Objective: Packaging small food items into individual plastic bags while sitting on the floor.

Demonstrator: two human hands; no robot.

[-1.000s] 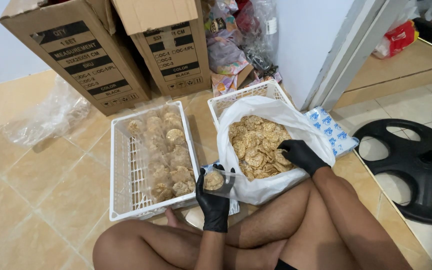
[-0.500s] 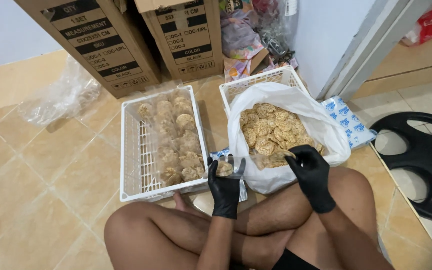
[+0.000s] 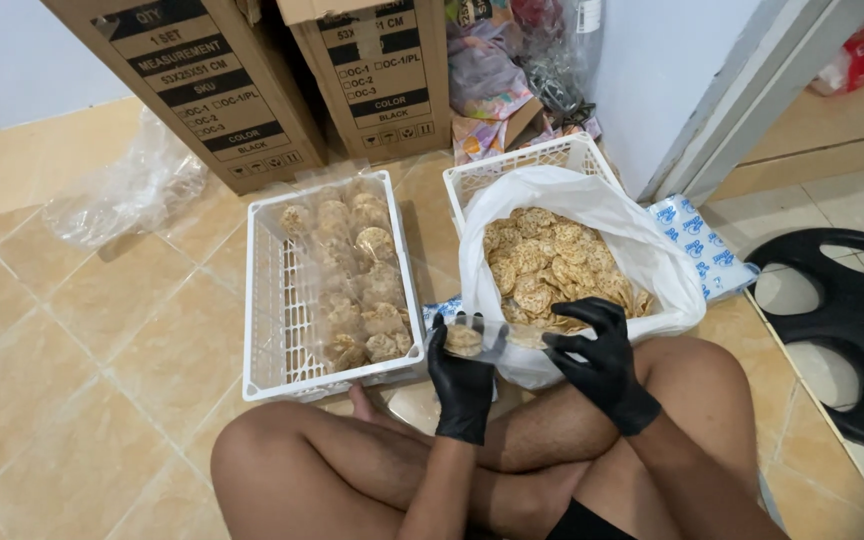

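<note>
I sit cross-legged on a tiled floor, both hands in black gloves. My left hand [image 3: 462, 375] grips a small clear bag [image 3: 480, 338] with round brown crackers inside. My right hand [image 3: 597, 355] holds the other end of that bag, just in front of a white plastic sack [image 3: 592, 215] full of loose crackers [image 3: 552, 265]. The sack sits in a white basket [image 3: 527, 165]. To the left, another white basket [image 3: 262, 300] holds several packed cracker bags [image 3: 357, 270].
Two cardboard boxes [image 3: 222, 90] stand at the back, with crumpled clear plastic [image 3: 127, 190] on the floor to their left. A blue-and-white packet [image 3: 702, 240] lies right of the sack. A black weight plate [image 3: 847, 335] lies at the far right.
My right hand has left the sack of crackers and come to the small bag held by my left hand. The view has shifted slightly closer.
</note>
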